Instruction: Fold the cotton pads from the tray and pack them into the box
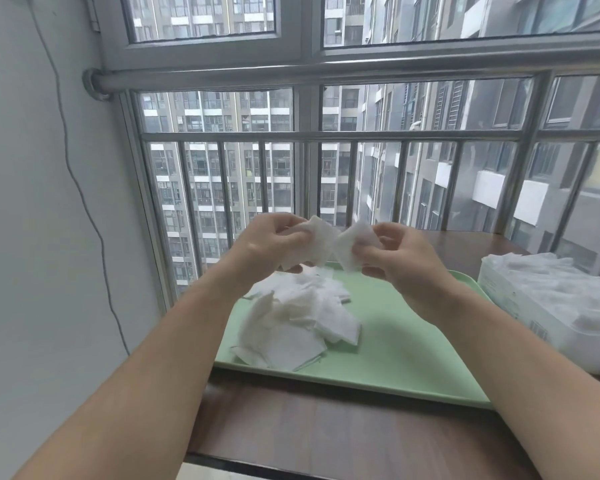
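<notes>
Standing against a tall window with a steel railing [326,135] and grey apartment blocks beyond the glass, a dark brown wooden table [326,434] carries a pale green rectangular plastic tray [413,341]. A thin grey cable [84,202] hangs down the white wall at the left. A loose heap of white square cotton pads [291,323] lies on the left half of the tray, the pads overlapping at mixed angles. Just beside the tray's right edge stands an open white and pale green box [520,306] holding more white pads.

Above the tray's far edge, a held white cotton piece [326,245] stretches left to right between both hands, narrowing in the middle; whether it is one pad or two I cannot tell. The left hand [267,244] and right hand [402,258] are raised level, bare forearms reaching forward, each grip clamped on its end of the piece with curled fingers and thumb.
</notes>
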`<action>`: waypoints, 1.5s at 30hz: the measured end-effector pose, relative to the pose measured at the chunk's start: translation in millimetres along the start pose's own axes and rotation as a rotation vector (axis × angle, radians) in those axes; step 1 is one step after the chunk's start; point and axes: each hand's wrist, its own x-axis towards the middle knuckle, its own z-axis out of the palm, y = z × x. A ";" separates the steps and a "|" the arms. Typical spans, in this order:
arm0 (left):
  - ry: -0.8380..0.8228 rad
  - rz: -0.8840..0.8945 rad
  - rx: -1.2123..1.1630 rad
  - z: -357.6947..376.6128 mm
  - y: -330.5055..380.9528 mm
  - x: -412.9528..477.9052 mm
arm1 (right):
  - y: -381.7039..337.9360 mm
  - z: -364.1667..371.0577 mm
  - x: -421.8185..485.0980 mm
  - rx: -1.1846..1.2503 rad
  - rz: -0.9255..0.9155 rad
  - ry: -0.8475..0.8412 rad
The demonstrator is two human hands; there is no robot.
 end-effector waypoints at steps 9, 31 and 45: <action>-0.032 -0.040 -0.210 7.8 2.5 -2.5 | -9.3 -6.7 -3.6 0.221 -0.014 -0.207; -0.111 0.004 -0.172 17.3 3.1 -4.2 | -2.2 -4.8 -1.8 0.054 -0.048 -0.070; -0.048 -0.020 -0.383 23.6 7.9 -4.5 | 0.3 -8.3 2.6 0.117 0.134 0.008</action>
